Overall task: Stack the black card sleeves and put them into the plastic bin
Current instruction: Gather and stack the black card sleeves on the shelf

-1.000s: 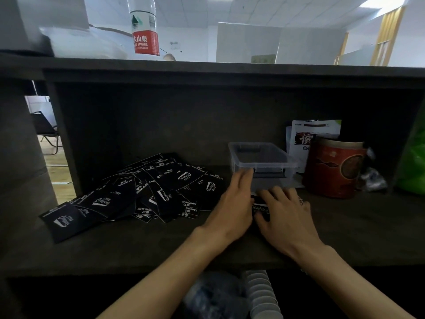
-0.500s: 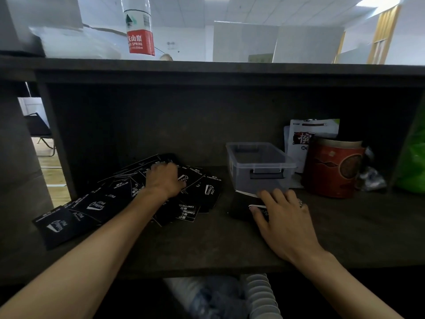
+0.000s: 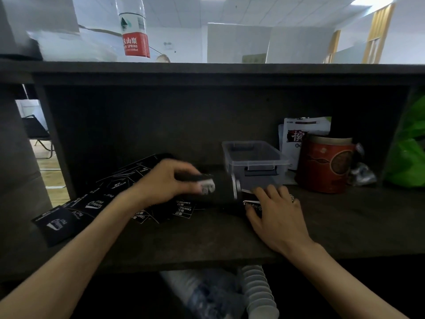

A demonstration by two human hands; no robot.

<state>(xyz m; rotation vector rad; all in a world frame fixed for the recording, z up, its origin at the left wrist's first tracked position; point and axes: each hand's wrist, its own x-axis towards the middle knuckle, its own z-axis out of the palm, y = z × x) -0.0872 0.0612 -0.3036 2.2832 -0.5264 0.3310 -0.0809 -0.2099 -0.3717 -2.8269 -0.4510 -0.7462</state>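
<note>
Left hand (image 3: 170,183) has left the loose pile (image 3: 96,203) and now grips a sleeve (image 3: 213,187), carrying it toward the stack (image 3: 251,204) that the flat right hand (image 3: 276,210) pins before the empty bin (image 3: 253,157). Stacking continues.

the shelf (image 3: 207,238) is dark wood-look board with a matt, slightly grainy face. the black card sleeves (image 3: 92,204) look like smooth card or film with a faint sheen and white print. the plastic bin (image 3: 254,157) is clear, glossy plastic with a grey plastic latch. the red canister (image 3: 324,164) has a shiny printed surface. the water bottle (image 3: 132,26) is clear plastic with a glossy red label. the green bag (image 3: 409,153) is thin, glossy plastic film.
</note>
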